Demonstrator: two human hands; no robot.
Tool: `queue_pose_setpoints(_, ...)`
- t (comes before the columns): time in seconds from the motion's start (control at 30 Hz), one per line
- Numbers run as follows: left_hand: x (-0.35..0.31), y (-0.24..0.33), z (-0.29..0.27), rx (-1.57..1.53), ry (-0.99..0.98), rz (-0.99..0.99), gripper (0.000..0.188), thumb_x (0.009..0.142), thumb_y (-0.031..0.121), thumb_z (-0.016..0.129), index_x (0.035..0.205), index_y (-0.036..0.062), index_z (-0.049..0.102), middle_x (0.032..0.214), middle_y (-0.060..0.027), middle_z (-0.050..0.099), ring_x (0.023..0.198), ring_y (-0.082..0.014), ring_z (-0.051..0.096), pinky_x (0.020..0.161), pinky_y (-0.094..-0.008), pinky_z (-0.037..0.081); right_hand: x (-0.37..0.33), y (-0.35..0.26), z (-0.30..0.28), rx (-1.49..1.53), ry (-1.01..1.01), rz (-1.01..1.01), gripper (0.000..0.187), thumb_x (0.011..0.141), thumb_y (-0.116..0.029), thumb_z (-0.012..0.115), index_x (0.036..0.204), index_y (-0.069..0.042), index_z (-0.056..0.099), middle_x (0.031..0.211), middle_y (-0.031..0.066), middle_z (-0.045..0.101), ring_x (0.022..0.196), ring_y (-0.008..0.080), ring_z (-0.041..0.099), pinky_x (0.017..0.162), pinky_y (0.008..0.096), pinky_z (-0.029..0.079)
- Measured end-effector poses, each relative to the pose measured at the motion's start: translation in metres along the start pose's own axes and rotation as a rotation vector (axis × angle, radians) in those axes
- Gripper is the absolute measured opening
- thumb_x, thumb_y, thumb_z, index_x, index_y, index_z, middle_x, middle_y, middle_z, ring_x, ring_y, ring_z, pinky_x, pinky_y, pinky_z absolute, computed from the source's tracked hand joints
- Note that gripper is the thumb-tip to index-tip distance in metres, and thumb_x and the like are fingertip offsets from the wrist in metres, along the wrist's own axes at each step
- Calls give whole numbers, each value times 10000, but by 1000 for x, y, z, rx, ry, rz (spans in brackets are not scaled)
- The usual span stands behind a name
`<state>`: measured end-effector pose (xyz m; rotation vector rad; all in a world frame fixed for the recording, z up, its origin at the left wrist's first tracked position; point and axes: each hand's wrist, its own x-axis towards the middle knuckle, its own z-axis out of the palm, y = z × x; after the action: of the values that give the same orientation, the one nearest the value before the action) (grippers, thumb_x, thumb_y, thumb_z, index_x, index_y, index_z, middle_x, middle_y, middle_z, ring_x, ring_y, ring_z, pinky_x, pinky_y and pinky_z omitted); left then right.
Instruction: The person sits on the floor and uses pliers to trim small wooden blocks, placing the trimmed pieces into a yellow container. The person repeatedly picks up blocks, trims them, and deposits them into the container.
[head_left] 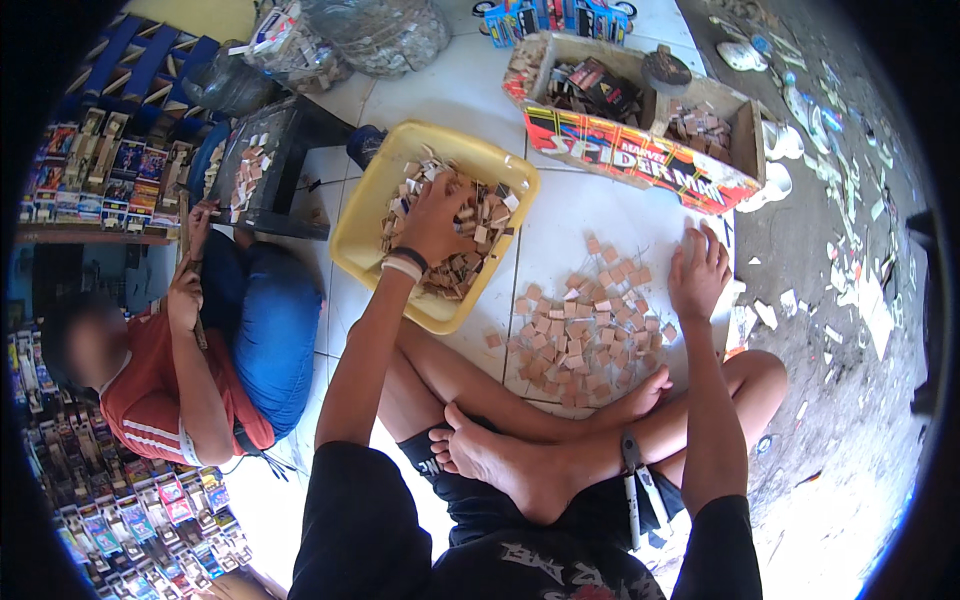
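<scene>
On the white tiled floor [600, 215], the left hand [432, 222] digs, fingers curled, into the yellow plastic tub [365, 215] of wooden blocks, the right hand [697, 272] spread flat beside it over scattered square blocks [585, 335].

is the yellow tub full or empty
Partly full: small tan wooden pieces cover the square yellow plastic tub floor, below its rim; the left hand reaches in.

Tub [360, 225] left of floor tile pile [585, 335]; box [740, 150] behind pile.
</scene>
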<state>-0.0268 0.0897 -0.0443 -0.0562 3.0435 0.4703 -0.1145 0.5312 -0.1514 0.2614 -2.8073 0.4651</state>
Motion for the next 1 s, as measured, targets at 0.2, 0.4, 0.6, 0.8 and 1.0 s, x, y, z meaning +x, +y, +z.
queue_pose_setpoints(0.2, -35, -38, -12, 60, 234, -138, 432, 762, 71, 849, 1174, 105, 725, 1191, -132, 702, 1080, -374, 703, 908, -477, 581, -2, 4, 2, 23, 23, -12, 454, 961, -261, 658, 1408, -202, 606, 1567, 14, 517, 1427, 349, 459, 1153, 579, 349)
queue_pose_setpoints(0.4, -54, -82, -45, -100, 388, -221, 376, 764, 100, 871, 1121, 88, 756, 1015, -147, 781, 988, -341, 760, 878, -425, 594, -2, 4, 2, -1, 5, -7, 483, 965, -261, 660, 1439, -205, 586, 1574, 16, 514, 1427, 336, 458, 1147, 579, 362)
queue_pose_setpoints(0.6, -44, -71, -66, -40, 418, -369, 434, 767, 183, 937, 1145, 70, 757, 1035, -132, 790, 959, -297, 777, 862, -394, 595, -2, 5, 2, 6, 16, -15, 480, 968, -275, 665, 1436, -202, 588, 1579, 6, 505, 1428, 326, 456, 1147, 569, 357)
queue_pose_setpoints(0.8, -36, -56, -67, 80, 518, -147, 365, 811, 119, 887, 1143, 61, 748, 1084, -143, 773, 1007, -332, 757, 896, -415, 592, -1, 3, 4, -6, 1, -6, 471, 969, -279, 662, 1428, -196, 592, 1574, 8, 508, 1435, 326, 452, 1148, 567, 356)
queue_pose_setpoints(1.0, -36, -23, -34, -53, 74, 63, 447, 840, 137, 846, 1257, 71, 700, 1232, -160, 710, 1163, -375, 673, 1002, -449, 547, -2, 3, 5, -10, 20, -12, 447, 980, -293, 649, 1415, -199, 601, 1564, 16, 517, 1427, 333, 462, 1151, 567, 354)
